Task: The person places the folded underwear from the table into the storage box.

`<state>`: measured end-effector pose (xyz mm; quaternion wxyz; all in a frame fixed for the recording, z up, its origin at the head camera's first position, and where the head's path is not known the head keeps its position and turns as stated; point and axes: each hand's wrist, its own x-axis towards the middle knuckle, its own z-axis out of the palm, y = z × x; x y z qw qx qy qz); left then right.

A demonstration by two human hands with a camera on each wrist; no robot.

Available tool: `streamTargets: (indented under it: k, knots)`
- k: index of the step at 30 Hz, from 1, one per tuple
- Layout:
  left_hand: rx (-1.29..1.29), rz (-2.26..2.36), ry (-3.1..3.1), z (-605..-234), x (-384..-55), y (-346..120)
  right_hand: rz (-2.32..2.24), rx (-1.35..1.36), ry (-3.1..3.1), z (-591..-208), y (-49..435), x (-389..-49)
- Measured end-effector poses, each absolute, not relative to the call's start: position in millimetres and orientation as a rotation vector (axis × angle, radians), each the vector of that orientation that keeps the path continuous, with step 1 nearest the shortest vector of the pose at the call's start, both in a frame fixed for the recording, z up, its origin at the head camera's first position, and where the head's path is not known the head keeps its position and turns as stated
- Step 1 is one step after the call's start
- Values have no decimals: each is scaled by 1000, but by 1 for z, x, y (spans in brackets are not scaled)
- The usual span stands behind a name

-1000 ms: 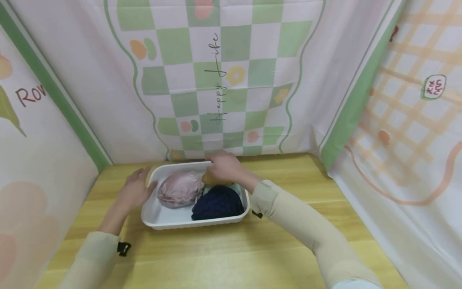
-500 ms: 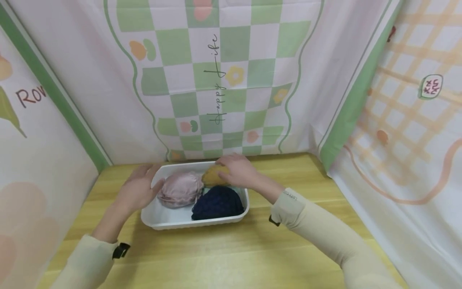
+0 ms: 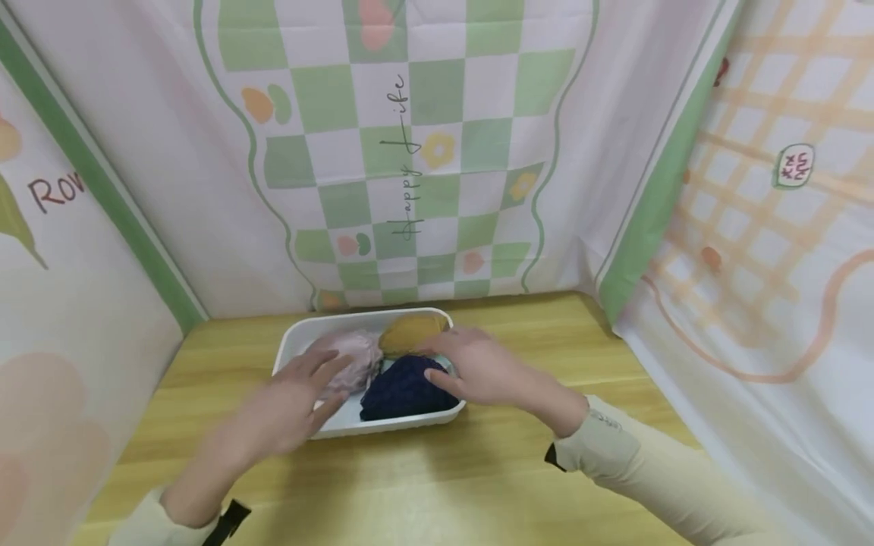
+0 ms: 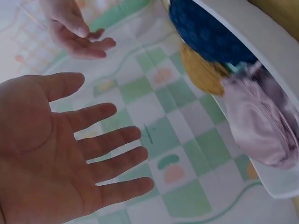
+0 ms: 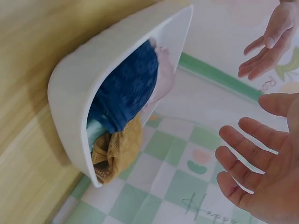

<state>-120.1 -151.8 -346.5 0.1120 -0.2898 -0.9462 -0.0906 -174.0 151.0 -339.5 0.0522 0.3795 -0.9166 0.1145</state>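
Observation:
A white tray (image 3: 410, 425) on the table holds three soft, rounded cloth bundles. The satiny pink one (image 4: 254, 121) lies on the left, gathered along its edge. At the back right is a mustard bundle (image 3: 412, 334) with lacy, openwork fabric, and in front of it a navy patterned one (image 5: 128, 86). My left hand (image 3: 283, 406) is over the tray's left front corner, overlapping the pink bundle in the head view. My right hand (image 3: 485, 369) hovers at the right rim, beside the navy bundle. Both wrist views show fingers spread and palms bare. A pale green bit (image 5: 96, 130) shows beneath the navy cloth.
The wooden table (image 3: 423, 493) extends in front of the tray and to both sides. Behind it hangs a green-and-white checked curtain (image 3: 410, 152), close to the tray's back rim. Printed cloth walls stand at left (image 3: 61, 303) and right (image 3: 765, 303).
My right hand has let go of the mustard bundle and drawn back toward me and to the right. My left hand has moved from the tray's left rim forward over its front corner.

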Motion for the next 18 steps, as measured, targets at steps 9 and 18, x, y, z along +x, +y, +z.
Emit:
streamTargets:
  k: [9, 18]
  knots:
    - [-1100, -316, -2889, -333, -86, -135, 308, 1250, -2729, -332, 161, -139]
    - [-1129, -300, -2751, -327, -99, -131, 331, 1211, -2678, -321, 174, -152]
